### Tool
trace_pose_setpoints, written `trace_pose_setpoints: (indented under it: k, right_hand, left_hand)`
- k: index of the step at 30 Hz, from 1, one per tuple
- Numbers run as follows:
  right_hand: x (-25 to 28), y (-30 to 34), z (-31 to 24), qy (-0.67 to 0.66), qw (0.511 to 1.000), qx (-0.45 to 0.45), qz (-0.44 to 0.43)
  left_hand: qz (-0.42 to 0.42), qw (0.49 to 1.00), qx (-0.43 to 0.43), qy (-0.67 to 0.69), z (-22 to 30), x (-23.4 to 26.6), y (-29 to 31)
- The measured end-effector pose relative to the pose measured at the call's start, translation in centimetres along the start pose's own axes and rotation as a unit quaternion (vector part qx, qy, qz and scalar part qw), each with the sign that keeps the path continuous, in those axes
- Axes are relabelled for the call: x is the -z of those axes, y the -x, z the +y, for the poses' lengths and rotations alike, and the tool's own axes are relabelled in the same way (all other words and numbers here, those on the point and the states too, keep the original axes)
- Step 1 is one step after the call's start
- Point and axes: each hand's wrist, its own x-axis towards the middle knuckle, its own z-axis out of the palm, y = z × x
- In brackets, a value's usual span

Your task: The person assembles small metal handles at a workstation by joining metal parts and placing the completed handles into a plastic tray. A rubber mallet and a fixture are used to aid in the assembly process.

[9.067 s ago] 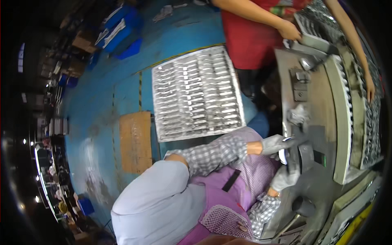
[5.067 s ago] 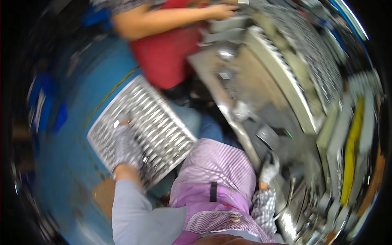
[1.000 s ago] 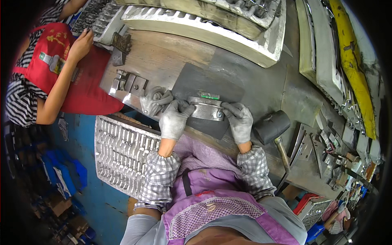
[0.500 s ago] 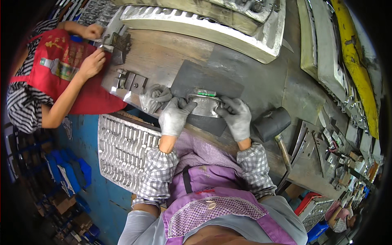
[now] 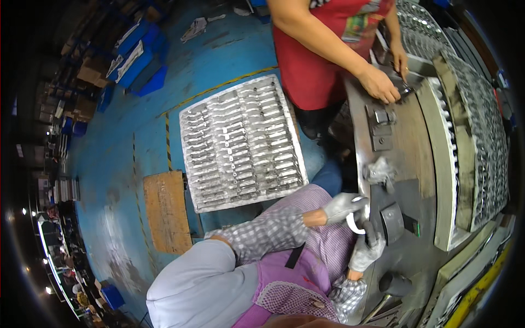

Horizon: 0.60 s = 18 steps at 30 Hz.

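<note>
A bright, shiny curved metal piece [image 5: 356,223] is held between my two gloved hands at the bench's near edge. My left hand [image 5: 343,208], in a grey-white glove, is closed at its upper end. My right hand [image 5: 367,250] grips its lower end, fingers curled; the glare hides the exact contact. Just right of the hands, a curved metal block [image 5: 391,223] rests on a dark sheet [image 5: 407,191] on the bench. A small green-marked item [image 5: 418,228] lies beside it. Crumpled grey gloves [image 5: 380,171] lie farther along the bench.
A large pale tray [image 5: 188,164] with rows of metal parts stands left of my legs, near a brown board [image 5: 167,213]. A black-headed mallet [image 5: 395,284] lies near my right arm. A metal fixture [image 5: 381,128] and a co-worker's hands [image 5: 380,85] are farther along the bench.
The view has swung left, bringing the parts tray and floor into full view. My hands have moved from the curved block to the bench edge, now holding a shiny curved piece.
</note>
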Motion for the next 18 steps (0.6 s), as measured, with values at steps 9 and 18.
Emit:
trace_pose_setpoints:
  k: [9,18]
  right_hand:
    - [-0.3,-1.9,-2.1,-0.009,0.982,-0.19,0.021]
    - [-4.4,-1.6,-0.8,0.064,0.989,-0.127,0.04]
  left_hand:
    - [0.563,0.687,-0.02,-0.459,-3.9,45.9,-1.8]
    - [0.691,0.65,0.067,-0.309,-1.6,65.2,2.5]
